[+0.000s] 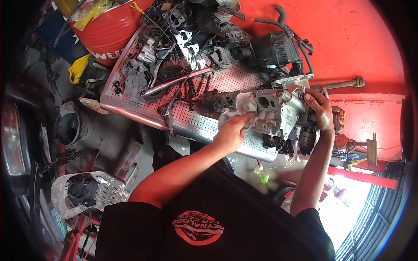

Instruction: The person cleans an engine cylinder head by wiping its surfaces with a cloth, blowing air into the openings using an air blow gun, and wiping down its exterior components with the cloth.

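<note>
The engine part [266, 116] is occupying the near right end of the tabletop [246, 74], with the left hand [233, 134] touching its left side and the right hand [320, 109] its right end. A wrench [180, 81] is lying farther left. A box [276, 48] is sitting behind the engine part. Parts are filling the far left. Beyond them, a drum [109, 32] is standing; nearer, left of the tabletop, a bucket [79, 129] is standing.

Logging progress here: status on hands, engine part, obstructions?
Left hand touching engine part. Right hand at its right end. Loose parts clutter the bench to the left.
</note>
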Demonstrator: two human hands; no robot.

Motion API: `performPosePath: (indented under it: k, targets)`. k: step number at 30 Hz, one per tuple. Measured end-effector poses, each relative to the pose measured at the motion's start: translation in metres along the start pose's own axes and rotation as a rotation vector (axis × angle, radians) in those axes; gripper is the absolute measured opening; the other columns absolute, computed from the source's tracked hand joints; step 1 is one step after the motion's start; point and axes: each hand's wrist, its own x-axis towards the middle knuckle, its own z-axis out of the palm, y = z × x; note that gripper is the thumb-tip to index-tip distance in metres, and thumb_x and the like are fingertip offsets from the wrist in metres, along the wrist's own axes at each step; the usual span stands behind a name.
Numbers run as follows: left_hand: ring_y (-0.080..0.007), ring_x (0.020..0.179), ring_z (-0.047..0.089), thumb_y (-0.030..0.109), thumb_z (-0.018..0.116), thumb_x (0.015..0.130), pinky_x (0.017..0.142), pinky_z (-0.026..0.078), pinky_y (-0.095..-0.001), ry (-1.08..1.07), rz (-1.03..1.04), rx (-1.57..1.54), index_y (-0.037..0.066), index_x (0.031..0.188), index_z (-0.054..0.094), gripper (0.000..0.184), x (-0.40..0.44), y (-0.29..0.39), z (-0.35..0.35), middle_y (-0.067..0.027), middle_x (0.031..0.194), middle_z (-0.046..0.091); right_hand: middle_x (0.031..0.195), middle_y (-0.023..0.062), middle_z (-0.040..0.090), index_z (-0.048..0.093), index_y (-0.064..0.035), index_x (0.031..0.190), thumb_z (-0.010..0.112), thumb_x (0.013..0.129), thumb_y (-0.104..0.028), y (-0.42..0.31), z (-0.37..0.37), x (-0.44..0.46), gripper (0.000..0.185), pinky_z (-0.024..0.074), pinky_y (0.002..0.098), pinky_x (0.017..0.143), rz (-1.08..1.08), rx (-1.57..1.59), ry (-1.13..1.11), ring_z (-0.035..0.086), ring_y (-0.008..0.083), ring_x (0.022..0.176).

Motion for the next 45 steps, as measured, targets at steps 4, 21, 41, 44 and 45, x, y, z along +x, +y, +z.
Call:
performPosePath:
  k: [4, 21, 41, 44, 45]
  targets:
    - [-0.0311, 0.088, 0.061, -0.008, 0.054, 0.073, 0.082, 0.05, -0.0438, -0.034, -0.081, 0.117, 0.006, 0.144, 0.039, 0.074, 0.001, 0.056, 0.007, -0.0209, 0.107, 0.062, 0.098, 0.006, 0.066, 0.063, 0.0028, 0.118, 0.07, 0.088, -0.032, 0.002, -0.001, 0.004, 0.047, 0.0443, 0.0267, 0.083, -0.014, -0.047, -0.016, 0.059, 0.0139, 0.091]
    - [-0.0355, 0.098, 0.062, -0.013, 0.049, 0.071, 0.083, 0.051, -0.0408, -0.002, -0.242, 0.133, 0.008, 0.131, 0.056, 0.064, -0.038, -0.035, -0.002, -0.0195, 0.109, 0.063, 0.093, 0.0043, 0.064, 0.064, 0.0019, 0.117, 0.068, 0.089, -0.03, -0.002, -0.001, -0.011, 0.043, 0.0435, 0.0255, 0.079, -0.02, -0.06, 0.007, 0.057, 0.0116, 0.087]
    - [-0.0396, 0.094, 0.062, 0.006, 0.053, 0.08, 0.073, 0.052, -0.0482, 0.161, -0.548, 0.504, 0.007, 0.112, 0.061, 0.033, -0.117, -0.214, -0.007, -0.0244, 0.102, 0.061, 0.08, -0.0056, 0.057, 0.068, -0.0071, 0.108, 0.057, 0.092, -0.042, 0.012, -0.024, 0.029, 0.04, 0.033, 0.0261, 0.058, -0.212, -0.464, -0.066, 0.044, 0.0077, 0.068]
    - [-0.0391, 0.101, 0.06, 0.002, 0.051, 0.078, 0.087, 0.048, -0.0485, 0.112, -0.806, 0.376, 0.005, 0.113, 0.063, 0.037, -0.077, -0.177, -0.003, -0.0236, 0.105, 0.063, 0.083, -0.0012, 0.061, 0.067, -0.0003, 0.112, 0.061, 0.091, -0.043, 0.009, -0.02, 0.041, 0.048, 0.0394, 0.0257, 0.072, -0.119, -0.279, -0.095, 0.05, 0.0097, 0.079]
    - [-0.0394, 0.105, 0.059, 0.001, 0.05, 0.079, 0.09, 0.046, -0.0478, 0.119, -0.644, 0.357, 0.006, 0.118, 0.061, 0.04, -0.072, -0.165, -0.002, -0.0237, 0.108, 0.063, 0.082, 0.0, 0.061, 0.067, 0.0029, 0.108, 0.063, 0.09, -0.04, 0.013, -0.023, 0.048, 0.047, 0.04, 0.0265, 0.072, -0.115, -0.222, -0.122, 0.05, 0.0102, 0.078]
